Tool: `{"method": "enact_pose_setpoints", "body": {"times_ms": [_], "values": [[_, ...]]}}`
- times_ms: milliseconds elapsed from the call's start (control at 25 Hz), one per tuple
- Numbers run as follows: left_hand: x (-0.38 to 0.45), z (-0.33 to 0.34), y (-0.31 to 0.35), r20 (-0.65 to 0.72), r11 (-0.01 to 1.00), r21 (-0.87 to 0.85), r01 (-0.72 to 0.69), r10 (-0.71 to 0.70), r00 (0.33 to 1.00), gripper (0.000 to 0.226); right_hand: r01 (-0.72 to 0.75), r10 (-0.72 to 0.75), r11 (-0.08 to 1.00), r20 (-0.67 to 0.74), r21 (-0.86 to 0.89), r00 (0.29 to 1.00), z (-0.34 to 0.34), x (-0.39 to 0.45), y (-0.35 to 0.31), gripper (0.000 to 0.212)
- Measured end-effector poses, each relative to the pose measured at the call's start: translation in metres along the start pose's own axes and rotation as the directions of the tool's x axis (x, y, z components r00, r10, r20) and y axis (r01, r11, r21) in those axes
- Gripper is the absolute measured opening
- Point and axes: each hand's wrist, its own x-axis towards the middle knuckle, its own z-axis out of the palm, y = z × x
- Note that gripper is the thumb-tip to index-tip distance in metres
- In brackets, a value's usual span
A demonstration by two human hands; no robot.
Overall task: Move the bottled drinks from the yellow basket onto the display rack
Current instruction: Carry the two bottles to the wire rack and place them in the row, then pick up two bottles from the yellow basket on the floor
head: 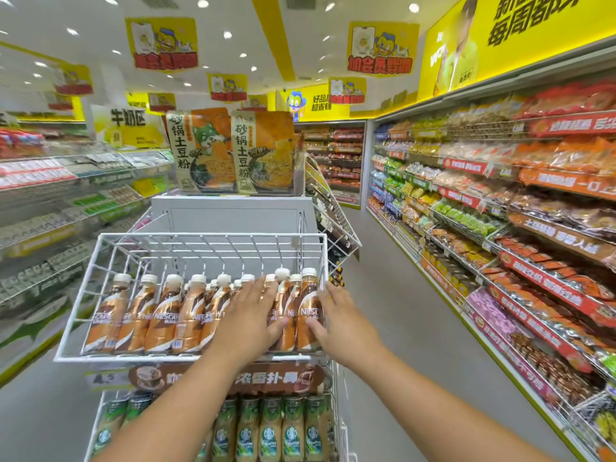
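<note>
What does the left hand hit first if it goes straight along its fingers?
The left hand lies flat on the brown plastic coffee bottles, fingers pointing to the back. Straight on, it likely meets their white caps first, then the rear wall of the white wire display rack; depth is unclear.

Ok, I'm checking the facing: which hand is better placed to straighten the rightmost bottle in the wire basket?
Probably right. The right hand sits at the rightmost bottle, thumb on its label; the left hand lies flat across bottles further left.

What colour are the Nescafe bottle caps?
The brown coffee bottles' plastic caps are white; head view.
</note>
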Motion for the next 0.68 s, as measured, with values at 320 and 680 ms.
{"method": "enact_pose_setpoints", "body": {"times_ms": [320, 680], "values": [[-0.069, -0.013, 0.008, 0.025, 0.969, 0.249, -0.005, -0.002, 1.0, 0.074, -0.03, 0.041, 0.982, 0.053, -0.186, 0.998, 0.004, -0.069, -0.015, 0.107], [-0.154, -0.037, 0.008, 0.051, 0.971, 0.118, -0.21, 0.205, 0.977, 0.073, -0.303, 0.311, 0.91, -0.018, -0.282, 0.95, -0.006, -0.187, -0.067, 0.081]]}}
